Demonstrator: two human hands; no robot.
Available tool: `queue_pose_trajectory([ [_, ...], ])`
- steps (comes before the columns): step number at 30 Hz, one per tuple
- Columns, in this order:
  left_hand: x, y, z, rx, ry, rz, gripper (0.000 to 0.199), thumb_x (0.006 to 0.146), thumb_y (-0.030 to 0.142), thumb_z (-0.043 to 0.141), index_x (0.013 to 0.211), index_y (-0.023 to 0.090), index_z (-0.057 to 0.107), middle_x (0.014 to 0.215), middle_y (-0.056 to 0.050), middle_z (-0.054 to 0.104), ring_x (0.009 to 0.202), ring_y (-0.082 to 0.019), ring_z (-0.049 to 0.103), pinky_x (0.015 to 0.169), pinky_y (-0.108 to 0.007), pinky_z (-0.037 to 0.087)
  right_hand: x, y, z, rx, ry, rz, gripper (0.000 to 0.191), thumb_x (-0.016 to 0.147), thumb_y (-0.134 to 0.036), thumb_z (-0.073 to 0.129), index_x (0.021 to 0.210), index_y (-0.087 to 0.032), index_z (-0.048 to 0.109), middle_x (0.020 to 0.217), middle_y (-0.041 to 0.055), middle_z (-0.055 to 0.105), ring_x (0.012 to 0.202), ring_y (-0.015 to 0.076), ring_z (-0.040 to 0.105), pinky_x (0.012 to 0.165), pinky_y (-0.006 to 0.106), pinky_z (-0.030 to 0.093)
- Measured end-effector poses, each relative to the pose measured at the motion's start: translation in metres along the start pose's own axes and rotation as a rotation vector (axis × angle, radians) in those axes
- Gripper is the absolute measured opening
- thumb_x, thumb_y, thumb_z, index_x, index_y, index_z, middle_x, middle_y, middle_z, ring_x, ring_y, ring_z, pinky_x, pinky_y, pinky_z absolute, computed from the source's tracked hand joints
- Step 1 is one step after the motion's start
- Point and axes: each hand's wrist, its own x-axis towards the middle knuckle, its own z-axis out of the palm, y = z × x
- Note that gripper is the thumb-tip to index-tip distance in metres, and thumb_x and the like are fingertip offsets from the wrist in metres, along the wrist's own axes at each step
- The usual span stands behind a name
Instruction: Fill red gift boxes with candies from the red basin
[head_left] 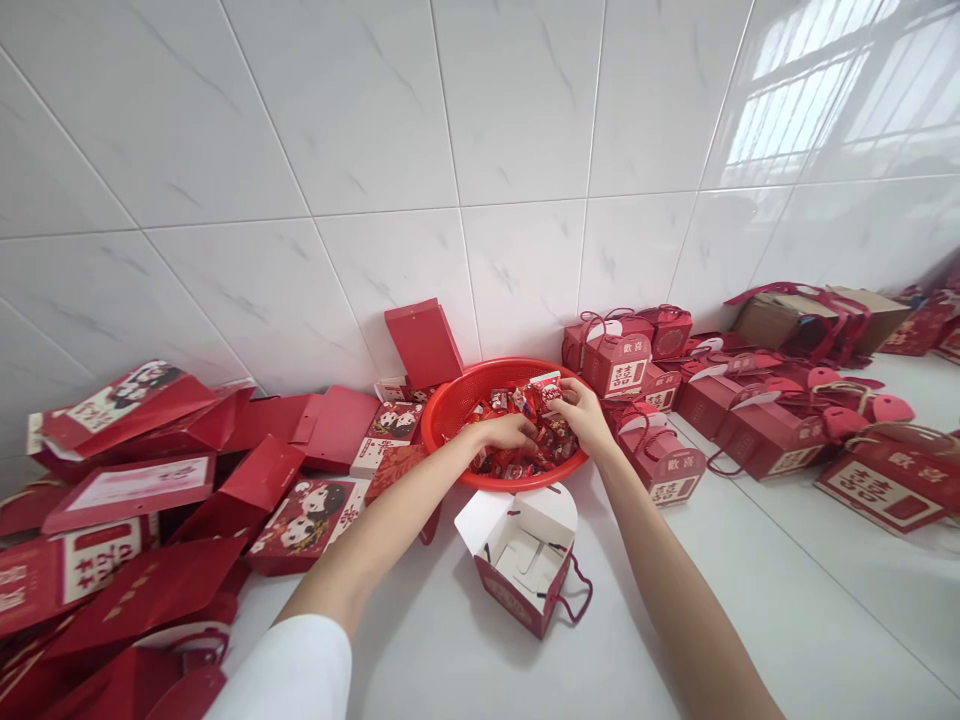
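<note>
A red plastic basket [431, 440] holds a heap of small red-wrapped candies [517, 462]. My left hand [508, 432] is inside it, its fingers curled down into the candies, and what they grip is hidden. At the basket's right side, my right hand [583, 412] pinches a red and white candy packet [546, 387] between thumb and fingers. In front of the basket stands an open gift box [517, 585], dark red outside and white inside. Its flaps are spread, a dark red cord handle hangs at its right, and no candy shows inside.
Red gift boxes and flattened cartons [150, 540] pile up on the left. Several closed boxes with cord handles [664, 465] stand on the right. A plain red box [424, 342] leans against the tiled wall [382, 120] behind the basket.
</note>
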Motion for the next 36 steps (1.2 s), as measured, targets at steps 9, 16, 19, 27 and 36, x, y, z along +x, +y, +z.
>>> queue_pose_trajectory([
  [9,0.001,-0.008,-0.009,-0.273,0.149,0.015,0.018,0.068,0.020,0.065,0.055,0.017,0.052,0.054,0.004,0.052,0.053,-0.012,0.049,0.055,-0.024,0.039,0.001,0.001,0.000,0.027,0.011,-0.006,0.031,0.057,-0.028,0.071,0.086,-0.022,0.063,0.085,0.0028,0.072,0.080,0.0223,0.068,0.067,0.033,0.057],
  [16,-0.002,-0.006,-0.015,-0.470,0.306,0.056,0.007,0.074,0.022,0.062,0.072,0.015,0.063,0.071,0.000,0.065,0.064,-0.013,0.062,0.064,-0.025,0.050,-0.003,-0.008,0.002,0.093,0.064,-0.008,0.033,0.059,-0.032,0.074,0.088,-0.021,0.064,0.084,0.0015,0.072,0.070,0.0189,0.066,0.064,0.033,0.057],
  [19,-0.002,-0.005,-0.017,-0.512,0.366,0.067,0.008,0.074,0.021,0.062,0.072,0.015,0.065,0.071,0.000,0.066,0.065,-0.012,0.062,0.063,-0.024,0.049,-0.005,-0.010,0.003,0.109,0.074,0.011,0.034,0.058,-0.033,0.077,0.086,-0.021,0.062,0.082,0.0000,0.071,0.070,0.0184,0.066,0.063,0.032,0.057],
  [27,-0.008,0.000,-0.018,-0.598,0.371,0.130,0.021,0.074,0.020,0.070,0.094,0.015,0.074,0.093,-0.004,0.075,0.081,-0.016,0.067,0.078,-0.029,0.054,-0.004,-0.009,0.003,0.110,0.039,0.042,0.039,0.058,-0.035,0.081,0.088,-0.022,0.061,0.086,0.0008,0.072,0.080,0.0200,0.068,0.067,0.032,0.058],
  [36,-0.010,-0.001,-0.017,-0.648,0.298,0.374,0.056,0.061,0.039,0.090,0.109,0.013,0.075,0.111,-0.012,0.075,0.107,-0.029,0.067,0.101,-0.046,0.049,-0.003,-0.015,-0.003,0.251,-0.064,0.165,0.036,0.059,-0.032,0.082,0.089,-0.022,0.065,0.089,-0.0003,0.072,0.082,0.0203,0.069,0.076,0.040,0.061],
])
